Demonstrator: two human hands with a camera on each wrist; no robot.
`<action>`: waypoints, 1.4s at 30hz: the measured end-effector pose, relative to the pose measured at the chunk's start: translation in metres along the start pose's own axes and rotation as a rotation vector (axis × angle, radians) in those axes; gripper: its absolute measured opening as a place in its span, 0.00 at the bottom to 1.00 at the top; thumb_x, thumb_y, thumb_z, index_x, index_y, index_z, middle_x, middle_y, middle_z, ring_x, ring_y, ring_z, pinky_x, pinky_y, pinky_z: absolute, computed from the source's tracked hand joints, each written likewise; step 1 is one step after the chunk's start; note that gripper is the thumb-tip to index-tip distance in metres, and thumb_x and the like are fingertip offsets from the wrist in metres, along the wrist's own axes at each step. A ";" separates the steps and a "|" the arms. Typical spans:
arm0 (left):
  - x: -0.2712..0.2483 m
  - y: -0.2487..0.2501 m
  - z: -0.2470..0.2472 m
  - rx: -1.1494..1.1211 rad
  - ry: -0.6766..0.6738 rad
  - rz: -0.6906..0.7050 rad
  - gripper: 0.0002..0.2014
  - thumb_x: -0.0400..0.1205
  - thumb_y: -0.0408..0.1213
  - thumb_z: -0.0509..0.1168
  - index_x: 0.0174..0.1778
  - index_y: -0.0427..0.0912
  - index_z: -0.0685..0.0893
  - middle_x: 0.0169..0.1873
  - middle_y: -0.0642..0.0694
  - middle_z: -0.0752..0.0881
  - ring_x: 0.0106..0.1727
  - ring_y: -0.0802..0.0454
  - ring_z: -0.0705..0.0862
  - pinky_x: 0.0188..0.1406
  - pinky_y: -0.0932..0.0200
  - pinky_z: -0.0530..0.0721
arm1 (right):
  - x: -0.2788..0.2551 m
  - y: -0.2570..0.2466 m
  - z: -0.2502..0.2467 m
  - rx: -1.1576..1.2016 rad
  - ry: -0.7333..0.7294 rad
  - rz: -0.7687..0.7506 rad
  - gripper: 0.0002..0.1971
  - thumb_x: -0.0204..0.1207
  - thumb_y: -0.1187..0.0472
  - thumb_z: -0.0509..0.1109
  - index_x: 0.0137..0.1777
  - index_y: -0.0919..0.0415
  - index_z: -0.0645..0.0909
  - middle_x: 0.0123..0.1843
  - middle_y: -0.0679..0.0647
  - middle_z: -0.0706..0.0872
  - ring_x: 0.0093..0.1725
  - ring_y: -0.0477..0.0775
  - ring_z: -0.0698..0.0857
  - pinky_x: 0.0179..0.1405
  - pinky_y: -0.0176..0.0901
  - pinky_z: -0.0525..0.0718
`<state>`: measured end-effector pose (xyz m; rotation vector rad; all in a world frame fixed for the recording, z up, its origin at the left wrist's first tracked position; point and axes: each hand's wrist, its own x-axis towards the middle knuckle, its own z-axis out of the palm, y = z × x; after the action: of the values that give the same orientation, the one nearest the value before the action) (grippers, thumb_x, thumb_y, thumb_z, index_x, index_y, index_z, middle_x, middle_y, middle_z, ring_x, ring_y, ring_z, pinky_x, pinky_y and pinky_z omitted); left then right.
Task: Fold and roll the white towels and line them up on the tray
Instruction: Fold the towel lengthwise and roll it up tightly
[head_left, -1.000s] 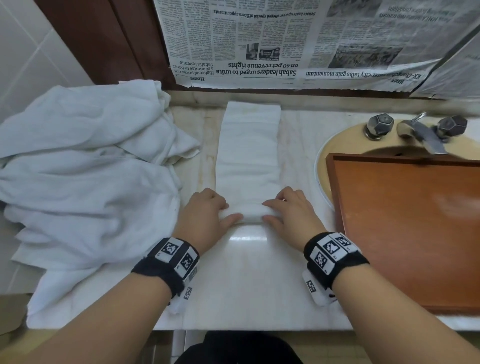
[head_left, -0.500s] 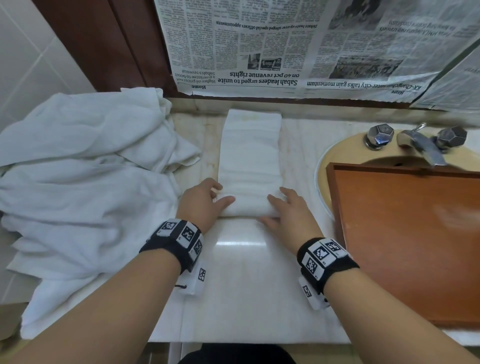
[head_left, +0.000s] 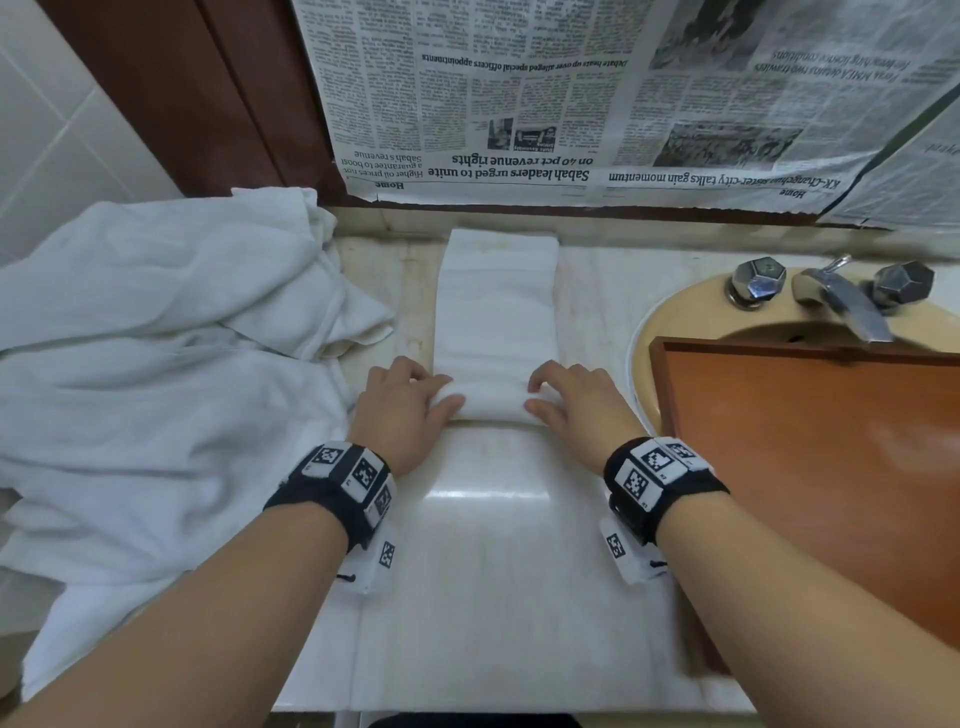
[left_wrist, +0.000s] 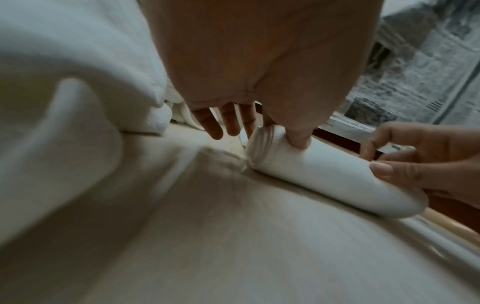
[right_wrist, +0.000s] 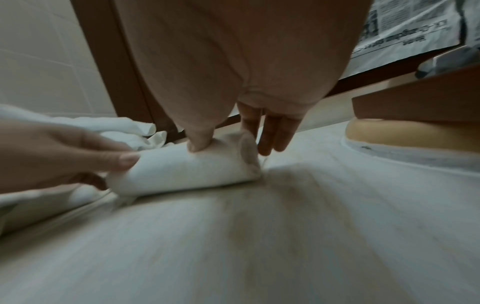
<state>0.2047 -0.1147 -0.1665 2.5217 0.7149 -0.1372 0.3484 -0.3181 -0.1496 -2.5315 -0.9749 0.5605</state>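
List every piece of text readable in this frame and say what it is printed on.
All of it is on the newspaper taped upside down behind the counter:
"Sabah leaders urged to unite on 40 pct revenue rights"
"Debate heats up over alleged special officers appointments"
"talks gain momentum", the end of a headline whose start is partly blurred
"Home", a section tag
Body columns: too small to read.
Wrist bands: coded squares only.

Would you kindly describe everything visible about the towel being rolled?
The white towel is soft terry cloth folded into a long narrow strip lying flat on the pale counter. Its near end is wound into a tight roll, with spiral layers showing at the ends. The left hand and right hand each grip one end of the roll.
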 end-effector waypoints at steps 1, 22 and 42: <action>0.004 0.001 -0.001 -0.026 -0.019 -0.036 0.24 0.88 0.62 0.56 0.75 0.58 0.83 0.67 0.49 0.77 0.67 0.42 0.70 0.71 0.41 0.75 | -0.001 -0.001 0.003 -0.053 0.039 0.000 0.13 0.86 0.44 0.63 0.66 0.45 0.79 0.60 0.53 0.83 0.66 0.61 0.74 0.63 0.55 0.76; -0.047 0.008 0.002 0.067 -0.152 0.210 0.25 0.75 0.67 0.72 0.66 0.62 0.88 0.52 0.58 0.79 0.57 0.54 0.72 0.61 0.55 0.74 | -0.037 0.011 -0.029 0.047 -0.423 0.005 0.15 0.78 0.47 0.77 0.62 0.52 0.88 0.53 0.47 0.85 0.54 0.50 0.84 0.43 0.28 0.75; -0.062 0.014 0.023 -0.291 0.059 0.010 0.30 0.79 0.59 0.74 0.75 0.50 0.82 0.66 0.54 0.81 0.64 0.55 0.82 0.70 0.51 0.82 | -0.042 0.005 -0.013 -0.037 -0.133 0.085 0.25 0.78 0.35 0.69 0.71 0.46 0.83 0.69 0.46 0.70 0.70 0.50 0.71 0.70 0.49 0.75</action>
<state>0.1599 -0.1650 -0.1664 2.2583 0.6907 0.0423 0.3288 -0.3532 -0.1316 -2.6067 -0.9339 0.7511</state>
